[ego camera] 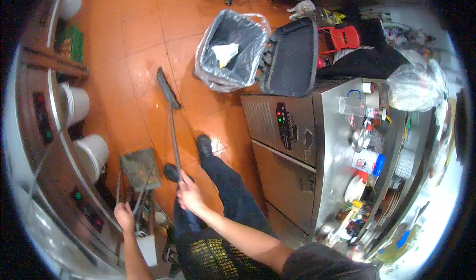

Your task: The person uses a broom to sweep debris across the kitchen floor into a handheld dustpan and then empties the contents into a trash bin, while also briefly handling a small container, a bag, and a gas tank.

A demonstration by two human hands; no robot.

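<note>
My right hand (189, 194) is closed round the handle of a broom (173, 131). The dark broom head rests on orange floor tiles, ahead of my shoes. At lower left, my left hand (124, 217) grips the handle of a long-handled dustpan (140, 168); its worn grey pan lies on the floor left of my feet. A few small bits of debris (142, 93) lie on the tiles left of the broom head.
An open, lined waste bin (202, 62) with white waste inside stands ahead. White buckets (93, 155) and a green crate (76, 44) sit under the left counter. On the right, a steel appliance (286, 183) adjoins a cluttered steel counter (331, 146). A red chair (344, 37) is farther back.
</note>
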